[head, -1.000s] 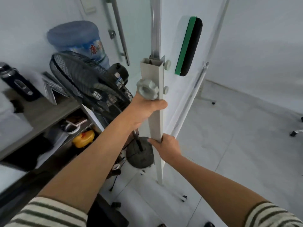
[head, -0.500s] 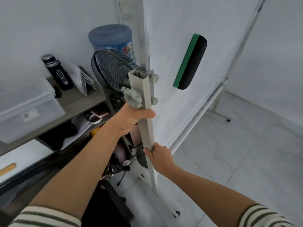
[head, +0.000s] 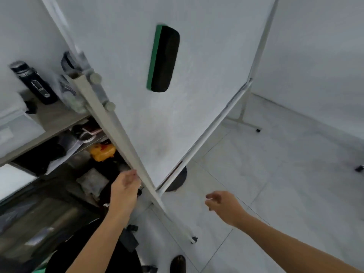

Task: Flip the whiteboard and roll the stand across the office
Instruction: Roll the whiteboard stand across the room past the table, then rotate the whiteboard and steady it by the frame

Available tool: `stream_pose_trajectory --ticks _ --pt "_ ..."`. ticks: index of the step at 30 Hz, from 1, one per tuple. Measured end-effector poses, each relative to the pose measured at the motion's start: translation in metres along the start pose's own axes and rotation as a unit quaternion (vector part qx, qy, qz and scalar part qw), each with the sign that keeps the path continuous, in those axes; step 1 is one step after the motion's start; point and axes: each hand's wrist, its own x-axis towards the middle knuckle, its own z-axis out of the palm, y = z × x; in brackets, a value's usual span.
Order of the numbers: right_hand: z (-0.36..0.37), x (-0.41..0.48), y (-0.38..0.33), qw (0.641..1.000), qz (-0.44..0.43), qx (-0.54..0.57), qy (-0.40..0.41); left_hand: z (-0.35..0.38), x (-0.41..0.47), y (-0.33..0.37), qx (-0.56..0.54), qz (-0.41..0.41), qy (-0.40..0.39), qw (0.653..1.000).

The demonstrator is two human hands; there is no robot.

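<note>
The white whiteboard (head: 206, 62) fills the upper middle, with a green and black eraser (head: 163, 59) stuck to it. Its stand's near upright post (head: 112, 127) slants from upper left down to a caster (head: 194, 239) on the floor. My left hand (head: 125, 187) is low beside the post, fingers curled next to it; I cannot tell if it touches the post. My right hand (head: 222, 203) hangs free to the right of the post, fingers apart, holding nothing. The tray rail (head: 212, 131) runs along the board's lower edge.
A shelf unit (head: 53, 123) on the left holds a black bottle (head: 33, 83), a yellow object (head: 102, 151) and clutter. The fan's round base (head: 177, 182) shows behind the board. The stand's far foot (head: 248, 125) and a chair caster (head: 359, 168) rest on pale floor tiles.
Both hands have come off the post: the left dropped from the knob to low beside the post, the right let go and moved right. The view has turned towards the board.
</note>
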Motion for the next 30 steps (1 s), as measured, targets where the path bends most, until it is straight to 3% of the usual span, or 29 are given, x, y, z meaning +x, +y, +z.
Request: stream_pose_trajectory --ticks 5,9,15,22,30 --pt "-0.078 -0.056 0.130 0.991 0.112 0.036 0.068 0.092 -0.065 -0.071 0.110 -0.156 -0.209 0.959" --pt "-0.123 -0.102 0.211 0.967 0.194 0.095 0.132 0.166 -0.106 -0.081 0.126 -0.197 -0.293 0.927" --pt "-0.171 -0.120 0.267 0.936 0.250 0.151 0.196 0.262 -0.098 -0.056 0.173 -0.169 -0.359 0.901" --pt "-0.244 -0.051 0.289 0.906 0.270 0.220 0.240 0.378 -0.025 -0.017 0.217 -0.141 -0.401 0.879" --pt "-0.374 0.017 0.289 0.854 0.276 0.295 0.329 0.521 0.065 0.111 0.216 -0.081 -0.440 0.868"
